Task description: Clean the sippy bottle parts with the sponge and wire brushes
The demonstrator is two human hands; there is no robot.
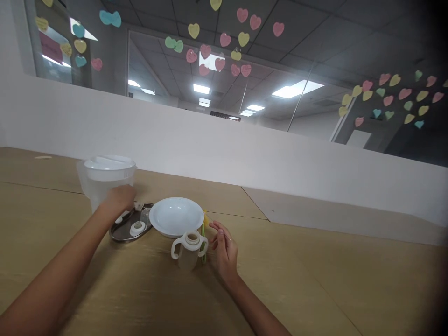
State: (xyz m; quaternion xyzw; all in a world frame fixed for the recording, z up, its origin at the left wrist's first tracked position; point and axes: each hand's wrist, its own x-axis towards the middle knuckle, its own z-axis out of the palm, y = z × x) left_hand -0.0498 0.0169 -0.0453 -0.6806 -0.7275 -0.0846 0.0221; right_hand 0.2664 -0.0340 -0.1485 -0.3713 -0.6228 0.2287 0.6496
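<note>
My left hand [122,198] reaches over an oval metal tray [121,233], fingers curled down and slightly blurred; whatever they grip is hidden. Small white parts show beside and below it. Also on the tray are a white ring-shaped bottle collar [137,227] and a clear dome cap [145,216]. My right hand [226,249] is empty, its fingers loosely apart, beside a green-handled brush [203,247] with a yellow head. That brush stands partly behind an uncapped baby bottle [189,256] with two white handles. Behind the bottle is a white bowl [177,217].
A lidded translucent pitcher [108,175] stands behind the tray, close to my left hand. A small flat pale piece [43,157] lies at the far left. The wooden table [297,280] ends at a low white wall [210,144] under a window with heart-shaped notes.
</note>
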